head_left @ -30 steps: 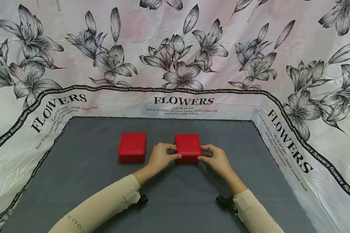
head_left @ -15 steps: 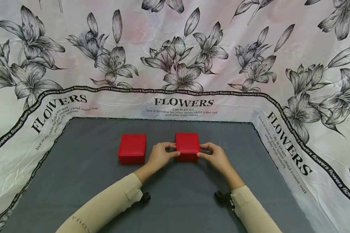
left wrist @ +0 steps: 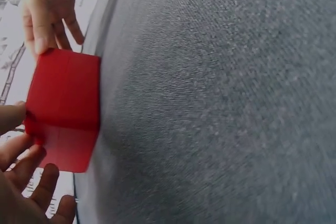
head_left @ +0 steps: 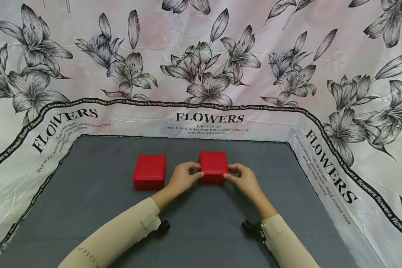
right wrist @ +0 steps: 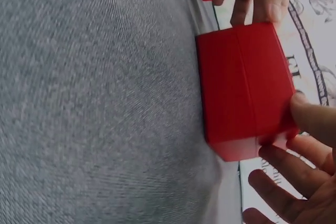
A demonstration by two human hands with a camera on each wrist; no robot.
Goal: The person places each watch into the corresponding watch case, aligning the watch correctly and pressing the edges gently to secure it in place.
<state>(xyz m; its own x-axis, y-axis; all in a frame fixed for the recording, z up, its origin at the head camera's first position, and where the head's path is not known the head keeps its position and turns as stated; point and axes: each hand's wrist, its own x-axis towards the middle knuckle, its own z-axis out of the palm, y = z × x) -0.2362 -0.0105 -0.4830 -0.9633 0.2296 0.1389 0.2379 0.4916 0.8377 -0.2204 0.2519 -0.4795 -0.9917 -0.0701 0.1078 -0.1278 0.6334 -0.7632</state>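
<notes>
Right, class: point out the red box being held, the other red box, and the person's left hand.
held red box (head_left: 213, 168), head view, on its top face
other red box (head_left: 149, 171), head view, on its top face
left hand (head_left: 182, 178), head view, on the back of the hand

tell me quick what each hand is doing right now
Left hand: pinching the left side of the right-hand square red box.
Right hand: pinching the same box's right side.

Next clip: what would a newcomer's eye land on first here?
Two red boxes on the grey mat: the right box sits mid-table, pinched at its sides between the left hand and the right hand. The left box lies apart beside it, untouched. A lily-printed cloth reading FLOWERS walls in the mat.
</notes>
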